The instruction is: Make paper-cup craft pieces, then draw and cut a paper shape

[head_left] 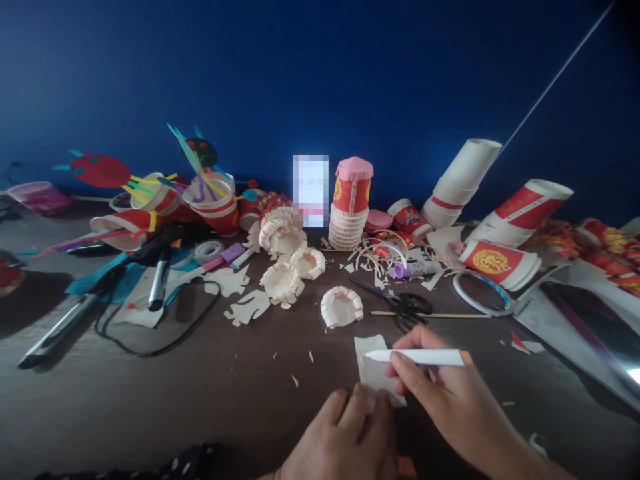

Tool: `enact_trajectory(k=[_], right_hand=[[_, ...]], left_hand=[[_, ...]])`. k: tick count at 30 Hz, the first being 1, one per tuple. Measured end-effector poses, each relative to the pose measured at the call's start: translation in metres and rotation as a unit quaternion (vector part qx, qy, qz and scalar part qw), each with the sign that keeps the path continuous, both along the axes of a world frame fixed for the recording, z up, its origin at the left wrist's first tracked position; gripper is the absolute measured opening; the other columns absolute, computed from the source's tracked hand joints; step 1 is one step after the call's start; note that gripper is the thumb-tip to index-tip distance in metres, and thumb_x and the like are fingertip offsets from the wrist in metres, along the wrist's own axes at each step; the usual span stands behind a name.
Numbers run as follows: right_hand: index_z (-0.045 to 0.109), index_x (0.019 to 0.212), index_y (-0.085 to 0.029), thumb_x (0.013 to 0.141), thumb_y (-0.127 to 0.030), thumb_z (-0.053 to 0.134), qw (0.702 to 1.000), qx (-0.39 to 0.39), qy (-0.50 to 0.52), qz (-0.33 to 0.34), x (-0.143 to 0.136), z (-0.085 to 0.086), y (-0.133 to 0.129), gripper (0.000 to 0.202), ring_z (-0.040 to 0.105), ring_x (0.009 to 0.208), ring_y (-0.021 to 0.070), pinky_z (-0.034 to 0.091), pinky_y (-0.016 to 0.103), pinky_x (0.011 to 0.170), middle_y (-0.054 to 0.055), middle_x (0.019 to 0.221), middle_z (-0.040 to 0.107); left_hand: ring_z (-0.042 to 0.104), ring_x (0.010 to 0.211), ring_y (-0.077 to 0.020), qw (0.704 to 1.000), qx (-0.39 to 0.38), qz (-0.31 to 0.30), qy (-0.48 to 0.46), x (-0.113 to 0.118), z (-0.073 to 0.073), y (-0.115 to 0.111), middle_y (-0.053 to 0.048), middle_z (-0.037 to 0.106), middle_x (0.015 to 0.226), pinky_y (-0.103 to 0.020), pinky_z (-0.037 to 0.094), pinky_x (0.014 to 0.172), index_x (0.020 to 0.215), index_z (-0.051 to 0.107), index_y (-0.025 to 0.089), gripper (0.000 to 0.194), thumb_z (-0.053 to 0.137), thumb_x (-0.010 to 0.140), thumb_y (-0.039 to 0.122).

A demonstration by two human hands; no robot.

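My right hand [453,403] is closed around a white marker pen [443,358] with an orange end cap. The pen lies nearly level, its tip at the left touching or just above a small piece of white paper [371,378]. A faint yellowish mark shows near the tip. The bent fingers of my left hand [343,427] press the paper's lower edge against the dark table. Just beyond the paper are black scissors [407,303], a thin wooden stick [457,316] and a white ring cut from a paper cup [327,310].
Red-and-white paper cups stand in a stack [347,230]; others lean at right [457,183]. A glue gun [155,247], tape roll [209,251] and glue stick [417,269] lie about. Paper scraps [250,305] litter the table. A tablet-like device [590,333] is at right.
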State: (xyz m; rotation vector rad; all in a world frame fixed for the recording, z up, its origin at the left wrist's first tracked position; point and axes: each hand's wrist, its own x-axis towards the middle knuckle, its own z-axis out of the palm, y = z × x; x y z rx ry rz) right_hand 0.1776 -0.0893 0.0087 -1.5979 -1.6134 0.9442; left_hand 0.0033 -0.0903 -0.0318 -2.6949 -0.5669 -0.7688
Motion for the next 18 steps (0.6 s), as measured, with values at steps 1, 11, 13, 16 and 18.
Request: enact_trajectory(k=[1,11,13,16,18], right_hand=[[0.053,0.075,-0.021,0.087,-0.039,0.047,1.0,0.001,-0.001,0.0,-0.0001,0.0002,-0.0004,0.023,0.058,0.054,0.0142,0.046,0.024,0.051,-0.001,0.058,0.061],[0.051,0.072,-0.022,0.084,-0.037,0.048,0.999,0.011,-0.036,-0.013,0.0001,-0.0002,0.0004,0.02,0.055,0.05,0.0144,0.044,0.024,0.047,-0.002,0.056,0.058],[0.05,0.071,-0.022,0.084,-0.037,0.047,0.998,0.013,-0.056,-0.015,0.0005,0.0002,-0.0001,0.021,0.054,0.049,0.0143,0.043,0.024,0.046,-0.002,0.056,0.058],[0.05,0.069,-0.022,0.084,-0.036,0.047,0.997,0.02,-0.076,-0.019,0.001,0.0011,-0.0012,0.021,0.051,0.048,0.0137,0.041,0.023,0.045,-0.003,0.053,0.055],[0.049,0.067,-0.022,0.083,-0.035,0.047,0.996,0.024,-0.078,-0.02,0.001,0.002,-0.0015,0.021,0.05,0.046,0.0131,0.04,0.023,0.044,-0.004,0.051,0.054]], left_hand=[[0.059,0.085,-0.0204,1.0,-0.001,0.001,0.004,0.0,-0.0007,-0.0003,-0.008,0.065,0.098,-0.028,0.046,0.062,0.093,0.062,0.01,0.021,0.046,0.09,0.023],[0.058,0.086,-0.0203,1.0,0.003,0.003,0.027,-0.0009,0.0001,-0.0002,-0.01,0.065,0.099,-0.027,0.044,0.06,0.094,0.063,0.011,0.02,0.047,0.089,0.022],[0.058,0.086,-0.0203,1.0,0.008,0.005,0.018,-0.0001,0.0006,-0.0003,-0.009,0.065,0.099,-0.027,0.044,0.06,0.093,0.063,0.011,0.02,0.048,0.089,0.023],[0.059,0.085,-0.0208,1.0,0.016,0.004,-0.001,0.0001,0.0008,-0.0009,-0.008,0.066,0.097,-0.028,0.044,0.061,0.092,0.063,0.011,0.021,0.049,0.089,0.026],[0.059,0.085,-0.0209,1.0,0.017,0.007,0.013,-0.0007,0.0005,-0.0012,-0.008,0.066,0.099,-0.028,0.044,0.062,0.094,0.063,0.011,0.022,0.049,0.09,0.027]])
